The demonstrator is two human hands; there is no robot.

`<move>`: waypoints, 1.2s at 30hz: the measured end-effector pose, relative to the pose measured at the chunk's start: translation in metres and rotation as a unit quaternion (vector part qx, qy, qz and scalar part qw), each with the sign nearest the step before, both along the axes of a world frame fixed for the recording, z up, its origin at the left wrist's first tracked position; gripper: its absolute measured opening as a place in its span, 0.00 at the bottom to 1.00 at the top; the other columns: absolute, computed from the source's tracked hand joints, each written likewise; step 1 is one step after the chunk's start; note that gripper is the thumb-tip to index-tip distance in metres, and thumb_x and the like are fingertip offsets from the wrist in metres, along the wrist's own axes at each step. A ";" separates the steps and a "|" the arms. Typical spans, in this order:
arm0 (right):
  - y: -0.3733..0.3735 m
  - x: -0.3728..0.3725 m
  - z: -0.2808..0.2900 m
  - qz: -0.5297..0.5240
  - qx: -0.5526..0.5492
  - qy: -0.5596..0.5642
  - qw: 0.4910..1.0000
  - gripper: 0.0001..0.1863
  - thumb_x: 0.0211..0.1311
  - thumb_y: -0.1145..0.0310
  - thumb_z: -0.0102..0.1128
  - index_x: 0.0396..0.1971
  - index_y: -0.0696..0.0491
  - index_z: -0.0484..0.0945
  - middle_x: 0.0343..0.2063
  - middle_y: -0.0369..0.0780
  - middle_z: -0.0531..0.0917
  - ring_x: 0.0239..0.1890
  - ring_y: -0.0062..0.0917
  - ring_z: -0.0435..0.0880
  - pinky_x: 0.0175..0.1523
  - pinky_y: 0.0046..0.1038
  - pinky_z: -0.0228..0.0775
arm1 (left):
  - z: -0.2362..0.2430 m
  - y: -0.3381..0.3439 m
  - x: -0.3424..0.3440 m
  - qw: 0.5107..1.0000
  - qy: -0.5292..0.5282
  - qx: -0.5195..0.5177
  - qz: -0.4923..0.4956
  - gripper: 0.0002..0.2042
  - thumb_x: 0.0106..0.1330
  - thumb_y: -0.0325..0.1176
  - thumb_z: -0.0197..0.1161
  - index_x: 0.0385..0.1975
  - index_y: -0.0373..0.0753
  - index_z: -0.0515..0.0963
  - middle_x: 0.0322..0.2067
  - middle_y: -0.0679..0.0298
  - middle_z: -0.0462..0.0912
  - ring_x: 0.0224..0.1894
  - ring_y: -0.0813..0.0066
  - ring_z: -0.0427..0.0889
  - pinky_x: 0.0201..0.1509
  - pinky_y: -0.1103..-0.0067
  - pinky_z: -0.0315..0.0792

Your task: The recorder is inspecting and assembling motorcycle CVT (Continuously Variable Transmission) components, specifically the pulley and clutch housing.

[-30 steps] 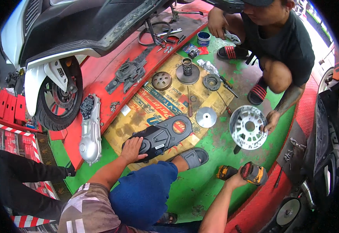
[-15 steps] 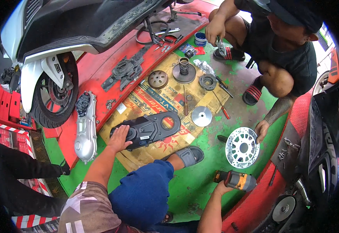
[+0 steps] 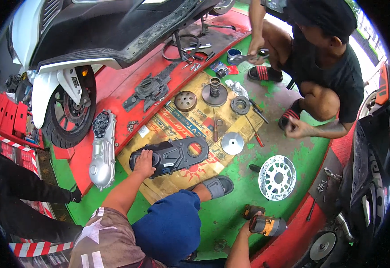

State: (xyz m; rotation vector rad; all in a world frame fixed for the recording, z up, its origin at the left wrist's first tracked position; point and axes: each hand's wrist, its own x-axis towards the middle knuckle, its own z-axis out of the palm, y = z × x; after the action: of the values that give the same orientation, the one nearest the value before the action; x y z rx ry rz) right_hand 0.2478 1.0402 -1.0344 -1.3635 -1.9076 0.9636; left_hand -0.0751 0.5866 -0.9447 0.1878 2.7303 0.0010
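Fingers spread, my left hand (image 3: 144,162) lies on the left end of a black plastic casing (image 3: 175,154), which rests on yellow printed cardboard (image 3: 141,143). My right hand (image 3: 245,233) grips a yellow-and-black power drill (image 3: 268,225) low in the view. A white and silver slotted disc (image 3: 265,178) lies on the green floor above the drill. Left of the casing is a silver engine cover (image 3: 100,165). Beyond the casing lie a smooth metal plate (image 3: 226,144), a drilled bell housing (image 3: 185,101), a spring on a pulley (image 3: 214,94) and screwdrivers (image 3: 256,134).
A white-and-black scooter (image 3: 83,31) stands on a red raised platform (image 3: 81,174). A co-worker (image 3: 320,67) squats at the right, holding a metal tool (image 3: 244,58). Another person in black trousers (image 3: 16,196) stands at the left. Dark vehicle parts (image 3: 369,169) line the right edge.
The co-worker has let go of the disc, leaving it on the floor, and raised that hand. The casing has shifted left with my left hand. The drill in my right hand has moved downward.
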 end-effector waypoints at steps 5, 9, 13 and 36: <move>0.004 0.000 0.001 -0.022 -0.053 0.055 0.997 0.17 0.70 0.60 0.67 0.48 0.57 0.75 0.43 0.42 0.80 0.45 0.30 0.79 0.57 0.33 0.74 | 0.006 0.019 -0.012 1.000 -0.027 -0.009 -0.010 0.46 0.55 0.37 0.77 0.73 0.36 0.58 0.73 0.52 0.61 0.79 0.52 0.54 0.79 0.59 0.57; -0.002 -0.008 0.011 -0.072 -0.206 0.308 0.926 0.20 0.64 0.65 0.72 0.51 0.51 0.74 0.42 0.38 0.80 0.47 0.29 0.80 0.47 0.39 0.80 | 0.005 0.049 -0.022 0.997 -0.029 -0.073 -0.013 0.42 0.52 0.40 0.77 0.66 0.34 0.64 0.63 0.48 0.72 0.69 0.48 0.67 0.71 0.57 0.65; 0.004 -0.007 -0.012 -0.074 -0.092 0.142 0.983 0.23 0.64 0.66 0.72 0.56 0.52 0.73 0.44 0.36 0.80 0.48 0.29 0.81 0.52 0.35 0.77 | 0.026 0.160 -0.020 0.980 0.051 0.143 -0.125 0.40 0.57 0.41 0.73 0.67 0.28 0.63 0.58 0.41 0.75 0.64 0.47 0.73 0.69 0.60 0.67; -0.037 -0.017 -0.051 -0.149 -0.347 0.476 0.794 0.18 0.73 0.63 0.60 0.58 0.52 0.76 0.54 0.37 0.83 0.56 0.28 0.83 0.62 0.33 0.75 | -0.057 0.486 0.010 0.610 -0.526 0.567 0.172 0.13 0.79 0.28 0.53 0.60 0.38 0.66 0.56 0.53 0.78 0.51 0.60 0.84 0.57 0.62 0.83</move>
State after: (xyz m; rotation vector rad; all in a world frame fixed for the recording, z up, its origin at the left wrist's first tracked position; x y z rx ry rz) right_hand 0.2311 1.0033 -1.0854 -1.0994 -0.5569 1.8195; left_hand -0.0652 1.0730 -1.0014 -0.0300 1.1640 1.4475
